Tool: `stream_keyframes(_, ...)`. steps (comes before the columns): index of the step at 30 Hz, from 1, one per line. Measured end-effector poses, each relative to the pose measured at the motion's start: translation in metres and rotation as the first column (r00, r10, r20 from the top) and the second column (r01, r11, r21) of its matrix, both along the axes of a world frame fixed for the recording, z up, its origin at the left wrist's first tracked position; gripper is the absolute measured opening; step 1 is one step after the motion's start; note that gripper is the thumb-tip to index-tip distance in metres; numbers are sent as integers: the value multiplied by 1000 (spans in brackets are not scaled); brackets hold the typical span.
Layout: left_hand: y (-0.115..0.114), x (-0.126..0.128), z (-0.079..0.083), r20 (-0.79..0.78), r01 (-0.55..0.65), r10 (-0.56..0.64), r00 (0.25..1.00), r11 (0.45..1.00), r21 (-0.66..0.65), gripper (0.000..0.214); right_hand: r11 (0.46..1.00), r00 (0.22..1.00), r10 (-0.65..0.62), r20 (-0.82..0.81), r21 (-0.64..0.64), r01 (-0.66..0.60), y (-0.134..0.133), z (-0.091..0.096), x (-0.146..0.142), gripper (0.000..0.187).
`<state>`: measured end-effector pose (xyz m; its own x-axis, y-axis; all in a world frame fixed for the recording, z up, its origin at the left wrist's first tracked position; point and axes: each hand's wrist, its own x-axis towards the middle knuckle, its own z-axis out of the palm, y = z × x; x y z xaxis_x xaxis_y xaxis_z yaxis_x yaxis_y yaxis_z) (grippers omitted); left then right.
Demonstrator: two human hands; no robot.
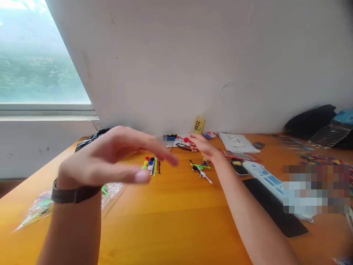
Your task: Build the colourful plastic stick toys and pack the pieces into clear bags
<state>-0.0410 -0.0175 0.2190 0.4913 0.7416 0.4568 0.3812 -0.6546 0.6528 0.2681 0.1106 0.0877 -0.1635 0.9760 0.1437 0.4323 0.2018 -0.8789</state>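
Note:
My left hand is raised close to the camera above the wooden table, fingers stretched out flat and holding nothing; a dark watch sits on its wrist. My right hand reaches far across the table and pinches a small red round piece on a thin stick. Below that hand lies a small built figure of green, black and white sticks. A cluster of coloured round pieces and sticks lies just beyond my left fingertips.
A clear plastic bag with parts lies at the left. A white power strip, a phone, a black mat and papers are at the right. A yellow packet leans against the wall.

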Motion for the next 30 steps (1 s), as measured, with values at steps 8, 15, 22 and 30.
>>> stream_keyframes(8,81,55,-72,19,-66,64,998,995,78,51,873,518,65,-853,-203,-443,-24,20,-65,18)
stream_keyframes(15,88,64,-81,98,-176,156,983,955,239,19,927,664,27,-747,-230,-297,-29,14,-88,13)
stream_keyframes(22,96,56,-88,143,-85,64,988,986,147,13,995,851,91,-517,80,-58,-22,13,-79,17)
stream_keyframes(30,103,56,-101,148,19,-22,989,1000,19,13,970,870,243,-428,113,-215,-13,-2,-65,18)
